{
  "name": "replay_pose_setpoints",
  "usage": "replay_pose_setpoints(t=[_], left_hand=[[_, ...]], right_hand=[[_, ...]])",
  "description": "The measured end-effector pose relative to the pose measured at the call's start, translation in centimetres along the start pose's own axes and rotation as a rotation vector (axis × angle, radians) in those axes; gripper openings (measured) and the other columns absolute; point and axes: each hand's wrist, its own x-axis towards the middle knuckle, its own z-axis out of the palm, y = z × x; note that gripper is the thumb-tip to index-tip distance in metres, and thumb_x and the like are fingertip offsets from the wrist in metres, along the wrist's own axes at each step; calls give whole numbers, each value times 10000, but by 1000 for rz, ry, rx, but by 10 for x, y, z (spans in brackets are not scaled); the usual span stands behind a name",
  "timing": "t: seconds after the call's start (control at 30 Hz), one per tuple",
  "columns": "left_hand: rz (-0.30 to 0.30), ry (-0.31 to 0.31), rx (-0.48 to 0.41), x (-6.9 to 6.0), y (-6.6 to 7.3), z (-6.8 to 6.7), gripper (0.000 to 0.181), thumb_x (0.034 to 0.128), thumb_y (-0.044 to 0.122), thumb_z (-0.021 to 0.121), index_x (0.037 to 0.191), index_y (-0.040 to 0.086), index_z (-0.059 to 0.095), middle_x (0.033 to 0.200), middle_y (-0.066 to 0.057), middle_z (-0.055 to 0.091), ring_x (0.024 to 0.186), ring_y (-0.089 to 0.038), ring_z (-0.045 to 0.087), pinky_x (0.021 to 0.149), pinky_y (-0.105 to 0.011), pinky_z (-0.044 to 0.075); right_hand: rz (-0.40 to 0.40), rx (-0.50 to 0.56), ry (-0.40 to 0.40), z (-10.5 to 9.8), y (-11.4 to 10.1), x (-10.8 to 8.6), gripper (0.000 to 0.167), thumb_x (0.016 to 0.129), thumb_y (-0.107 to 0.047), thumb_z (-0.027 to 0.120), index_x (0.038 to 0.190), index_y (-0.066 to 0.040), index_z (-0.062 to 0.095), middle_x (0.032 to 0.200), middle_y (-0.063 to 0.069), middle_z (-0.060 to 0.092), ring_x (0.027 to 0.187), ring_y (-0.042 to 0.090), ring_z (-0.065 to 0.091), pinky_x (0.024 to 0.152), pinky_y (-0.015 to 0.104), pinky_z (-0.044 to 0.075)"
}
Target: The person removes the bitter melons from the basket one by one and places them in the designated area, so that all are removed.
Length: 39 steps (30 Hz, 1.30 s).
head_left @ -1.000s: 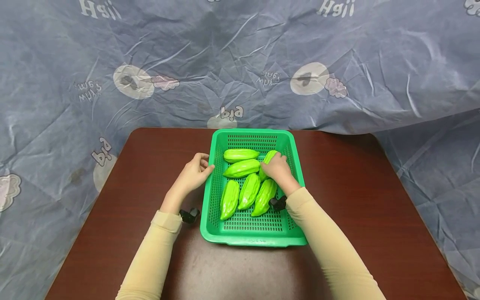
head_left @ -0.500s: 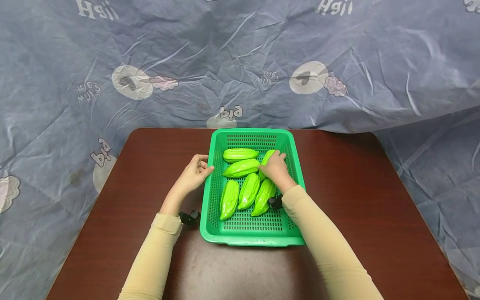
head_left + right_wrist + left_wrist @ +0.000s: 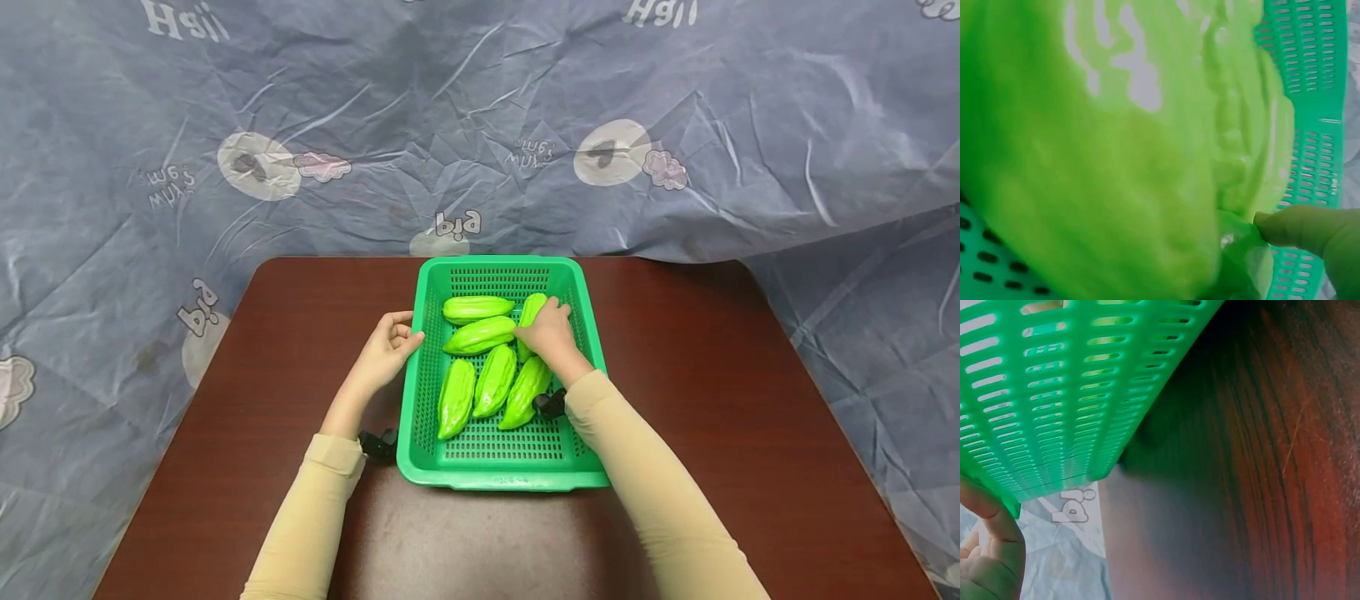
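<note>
A green mesh basket (image 3: pixel 501 481) holds several bright green ridged gourds (image 3: pixel 477 309). The left hand (image 3: pixel 381 354) grips the basket's left rim with thumb and curled fingers; in the left wrist view this hand (image 3: pixel 992 553) shows at the rim, beside the slotted wall (image 3: pixel 1054 406). Inside the basket, at the back right, the right hand (image 3: pixel 552 335) pinches an upright-lying gourd (image 3: pixel 532 307) and partly covers it. In the right wrist view the thumb (image 3: pixel 1300 228) touches a gourd, while another gourd (image 3: pixel 1085 162) fills much of the picture, blurred.
Around the basket lies a dark reddish-brown tabletop (image 3: pixel 697 375). Behind the table hangs a wrinkled blue-grey printed cloth (image 3: pixel 390 108). A small black wrist camera (image 3: pixel 377 445) is beside the basket's left wall, another (image 3: pixel 550 405) over its right part.
The gourd in the right hand has shifted slightly toward the back and lies a little straighter. The left hand remains at the rim. The whole head view has drifted slightly.
</note>
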Motion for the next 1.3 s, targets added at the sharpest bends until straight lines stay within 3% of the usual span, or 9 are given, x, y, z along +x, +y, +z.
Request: replay_pose_setpoints(t=[0.2,0.33,0.43,0.57,0.67,0.87,1.03,1.3], left_hand=[[5,13,-22,0,0,2,532,1015,207,568,1457,3,354,1065,-134,578,800,-106,560,746,-281,440],[-10,2,-20,-1,2,1,548,1017,208,564,1470,0,337,1090,-144,572,804,-89,555,749,-274,434],[-26,-13,-5,-6,15,-1,535,1022,165,547,1467,-33,325,1079,-150,565,796,-95,548,745,-271,428],[-33,-19,-3,-4,15,-1,532,1023,145,541,1468,-39,318,1057,-134,559,769,-105,536,712,-261,420],[-27,-13,-12,1,4,-1,546,1019,191,559,1474,0,327,1060,-121,558,765,-107,536,701,-258,418],[-23,-25,21,-2,7,-3,532,1020,212,560,1455,-1,341,1079,-138,562,743,-124,527,686,-262,434],[-40,-31,26,-3,10,-4,520,1021,207,558,1451,8,343,1100,-139,549,727,-157,506,681,-281,445],[-38,-22,29,-3,9,-2,522,1024,214,552,1455,7,343,1124,-151,547,756,-148,515,693,-289,441]], right_hand=[[-33,22,-29,-22,-2,-9,960,942,-336,640,1546,64,10,1536,356,208,1371,485,355,1060,554,399],[-80,64,-38,-39,-2,-17,871,929,-333,632,1531,52,133,1470,317,375,1327,431,436,1039,528,422],[-105,97,-36,-53,-1,-23,798,924,-339,615,1516,12,212,1416,275,448,1278,400,478,1021,521,427],[-142,178,8,-75,4,-30,769,922,-308,606,1523,-7,233,1372,247,502,1226,368,514,998,497,436],[-176,262,71,-90,12,-34,713,917,-237,607,1506,7,286,1343,243,532,1190,351,537,956,450,463],[-164,340,183,-116,46,-26,658,931,-190,583,1499,2,314,1369,239,501,1202,342,514,909,386,470],[-111,318,229,-117,87,-11,669,943,-211,560,1508,17,284,1406,259,459,1231,372,480,962,431,447],[-66,221,206,-88,137,10,674,936,-210,626,1480,55,329,1404,297,467,1240,419,468,997,516,425]])
